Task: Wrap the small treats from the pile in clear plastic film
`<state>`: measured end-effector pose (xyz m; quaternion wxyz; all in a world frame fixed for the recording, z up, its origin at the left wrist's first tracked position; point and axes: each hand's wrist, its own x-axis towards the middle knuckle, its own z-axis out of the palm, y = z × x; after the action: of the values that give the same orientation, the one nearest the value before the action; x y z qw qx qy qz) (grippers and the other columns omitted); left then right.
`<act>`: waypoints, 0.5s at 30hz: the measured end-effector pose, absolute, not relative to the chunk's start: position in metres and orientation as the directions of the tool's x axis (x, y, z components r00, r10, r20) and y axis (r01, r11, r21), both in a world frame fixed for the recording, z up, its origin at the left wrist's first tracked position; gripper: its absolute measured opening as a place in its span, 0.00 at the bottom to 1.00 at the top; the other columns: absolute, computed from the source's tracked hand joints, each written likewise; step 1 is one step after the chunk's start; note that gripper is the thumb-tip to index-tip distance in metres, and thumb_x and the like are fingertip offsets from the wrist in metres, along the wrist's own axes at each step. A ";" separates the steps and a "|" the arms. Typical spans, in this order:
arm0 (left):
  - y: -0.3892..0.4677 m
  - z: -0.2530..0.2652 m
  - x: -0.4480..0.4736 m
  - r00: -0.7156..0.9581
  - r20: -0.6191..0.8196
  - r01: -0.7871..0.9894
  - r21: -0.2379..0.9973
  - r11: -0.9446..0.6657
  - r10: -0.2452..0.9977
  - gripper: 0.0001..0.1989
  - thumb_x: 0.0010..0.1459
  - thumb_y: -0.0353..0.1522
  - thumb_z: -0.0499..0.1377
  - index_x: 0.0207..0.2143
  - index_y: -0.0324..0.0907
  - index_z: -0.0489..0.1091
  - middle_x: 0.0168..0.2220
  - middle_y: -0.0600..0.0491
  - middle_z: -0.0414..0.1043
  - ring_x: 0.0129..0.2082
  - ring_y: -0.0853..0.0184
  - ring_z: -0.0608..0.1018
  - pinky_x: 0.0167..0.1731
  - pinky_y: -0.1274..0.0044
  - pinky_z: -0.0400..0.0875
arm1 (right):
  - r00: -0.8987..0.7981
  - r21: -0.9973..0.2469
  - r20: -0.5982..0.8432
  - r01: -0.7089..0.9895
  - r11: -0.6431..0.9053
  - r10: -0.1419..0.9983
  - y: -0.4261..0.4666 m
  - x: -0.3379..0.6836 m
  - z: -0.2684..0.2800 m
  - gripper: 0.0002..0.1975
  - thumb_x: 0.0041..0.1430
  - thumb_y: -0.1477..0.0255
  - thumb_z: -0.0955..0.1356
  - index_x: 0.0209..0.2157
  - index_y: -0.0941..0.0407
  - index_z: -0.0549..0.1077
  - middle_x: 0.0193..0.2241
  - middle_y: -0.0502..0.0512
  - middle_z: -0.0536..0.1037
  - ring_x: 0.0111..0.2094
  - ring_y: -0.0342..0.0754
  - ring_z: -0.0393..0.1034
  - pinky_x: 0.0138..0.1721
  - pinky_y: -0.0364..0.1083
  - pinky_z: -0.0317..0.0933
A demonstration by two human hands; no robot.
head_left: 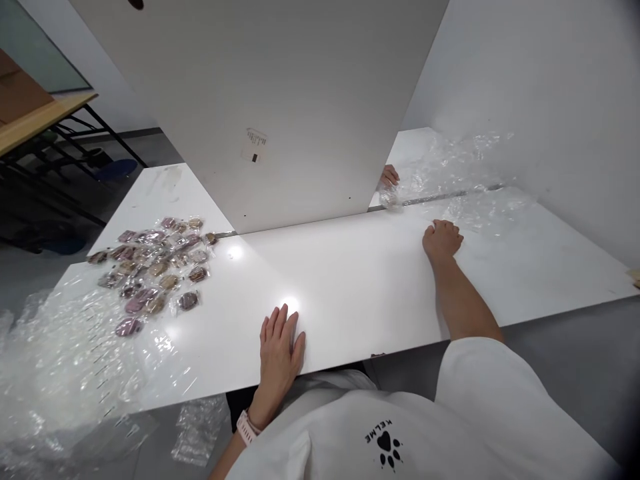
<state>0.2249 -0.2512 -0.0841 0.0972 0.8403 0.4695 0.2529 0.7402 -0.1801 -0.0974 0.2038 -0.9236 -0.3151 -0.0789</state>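
Palm down on the white table [345, 287], my left hand [280, 343] rests near the front edge with its fingers stretched out and nothing in it. My right hand [443, 240] is farther out to the right, its fingers curled down over the tabletop. What those fingers hold, if anything, is hidden beneath them. Just beyond it lie crumpled clear plastic bags [493, 212]. To the left of my left hand is a spread of small clear packets [160, 267] with purple and tan round contents.
An upright white panel [300, 100] with a label divides the table. Past its right edge, another person's hand [389, 175] touches clear plastic. A large heap of clear bags [75, 353] covers the left front corner. A wooden-topped table [55, 110] stands at back left.
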 end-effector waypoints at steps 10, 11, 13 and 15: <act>-0.251 -0.084 0.222 0.438 0.296 0.701 0.479 -0.529 0.849 0.18 0.65 0.36 0.53 0.55 0.43 0.69 0.64 0.43 0.63 0.67 0.51 0.61 0.65 0.53 0.52 | 0.726 -0.178 0.354 0.671 -0.719 0.590 -0.264 0.648 -0.091 0.19 0.66 0.73 0.55 0.39 0.63 0.75 0.39 0.70 0.75 0.44 0.59 0.66 0.48 0.59 0.54; -0.250 -0.082 0.222 0.436 0.280 0.695 0.500 -0.518 0.855 0.17 0.65 0.36 0.54 0.55 0.44 0.70 0.65 0.44 0.63 0.67 0.51 0.60 0.65 0.53 0.52 | 0.694 -0.176 0.340 0.709 -0.682 0.634 -0.270 0.627 -0.089 0.18 0.66 0.72 0.56 0.37 0.62 0.75 0.37 0.69 0.75 0.42 0.58 0.66 0.47 0.58 0.55; -0.248 -0.076 0.224 0.414 0.240 0.677 0.564 -0.473 0.878 0.16 0.65 0.37 0.54 0.53 0.45 0.71 0.64 0.44 0.64 0.67 0.50 0.61 0.65 0.51 0.51 | 0.604 -0.200 0.279 0.797 -0.570 0.747 -0.281 0.576 -0.085 0.17 0.66 0.72 0.57 0.34 0.60 0.75 0.34 0.65 0.76 0.38 0.57 0.67 0.44 0.56 0.56; -0.246 -0.065 0.230 0.399 0.187 0.628 0.658 -0.416 0.898 0.16 0.65 0.38 0.54 0.53 0.45 0.70 0.62 0.45 0.66 0.66 0.51 0.62 0.64 0.53 0.54 | 0.441 -0.274 0.220 0.884 -0.379 0.870 -0.290 0.519 -0.080 0.15 0.66 0.71 0.58 0.32 0.58 0.74 0.32 0.62 0.76 0.36 0.55 0.67 0.42 0.54 0.58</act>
<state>0.2300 -0.2456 -0.0653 0.2516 0.7975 0.4781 0.2683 0.5187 -0.2897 -0.0799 0.1775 -0.8302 -0.5281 -0.0196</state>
